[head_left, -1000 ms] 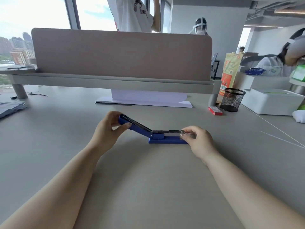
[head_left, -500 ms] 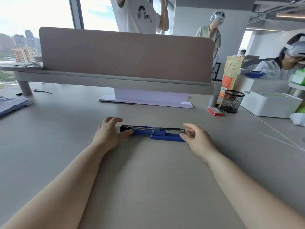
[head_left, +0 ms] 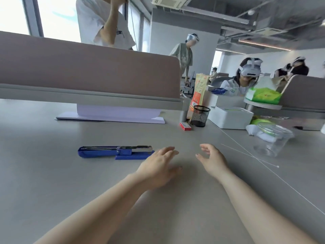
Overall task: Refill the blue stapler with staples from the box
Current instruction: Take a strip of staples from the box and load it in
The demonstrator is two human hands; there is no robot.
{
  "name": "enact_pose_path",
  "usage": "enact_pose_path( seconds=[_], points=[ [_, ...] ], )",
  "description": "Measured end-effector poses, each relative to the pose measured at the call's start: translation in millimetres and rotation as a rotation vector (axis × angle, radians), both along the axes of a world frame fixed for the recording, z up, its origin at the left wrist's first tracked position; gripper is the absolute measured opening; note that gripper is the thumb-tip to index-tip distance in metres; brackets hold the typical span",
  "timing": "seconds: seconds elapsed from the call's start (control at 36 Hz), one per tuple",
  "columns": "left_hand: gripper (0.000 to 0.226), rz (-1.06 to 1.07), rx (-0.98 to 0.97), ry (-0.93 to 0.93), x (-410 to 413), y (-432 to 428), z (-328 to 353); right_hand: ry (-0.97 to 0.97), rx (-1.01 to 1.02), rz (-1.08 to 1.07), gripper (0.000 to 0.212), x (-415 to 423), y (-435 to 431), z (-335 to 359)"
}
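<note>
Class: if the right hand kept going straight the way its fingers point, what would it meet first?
Probably the red staple box, beside the mesh pen cup. The right hand points up-left across bare desk; depth is uncertain.

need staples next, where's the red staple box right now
In the head view the red staple box lies flat on the desk, far right of centre, just left of the black mesh pen cup and beyond both empty hands.

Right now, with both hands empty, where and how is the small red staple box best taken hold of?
A judgement: pinch the red staple box across its two long sides, from above, with the right hand, which is nearer. It lies flat on the desk, so only its top and sides are reachable. The black mesh cup stands close on its right, so come from the front-left.
</note>
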State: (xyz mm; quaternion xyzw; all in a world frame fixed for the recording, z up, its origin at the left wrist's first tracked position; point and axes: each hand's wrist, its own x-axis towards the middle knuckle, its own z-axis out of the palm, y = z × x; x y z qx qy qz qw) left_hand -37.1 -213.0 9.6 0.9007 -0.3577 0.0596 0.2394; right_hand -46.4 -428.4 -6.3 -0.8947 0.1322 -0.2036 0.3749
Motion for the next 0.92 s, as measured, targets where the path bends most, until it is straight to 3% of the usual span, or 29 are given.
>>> enact_pose_path(
  seconds=[0.22,0.39,0.53,0.64,0.92],
  points=[
    [0.069,0.086,0.339,0.051,34.9,-49.4,-20.0,-0.015,-0.092,-0.049,0.041,47.1,-39.7,-4.8],
    [0.07,0.088,0.322,0.03,34.0,-48.7,-20.3,0.063,-0.216,0.018,0.048,113.9,-57.4,0.0],
    [0.07,0.102,0.312,0.005,33.4,-48.0,-21.1,0.155,-0.473,0.146,0.061,161.9,-51.9,2.0],
    [0.069,0.108,0.31,0.007,34.4,-49.1,-20.6,0.286,-0.559,0.217,0.061,175.4,-49.5,1.2],
    [0.069,0.093,0.317,0.034,34.5,-47.8,-18.2,0.293,-0.508,0.2,0.058,121.2,-37.6,2.9]
  ],
)
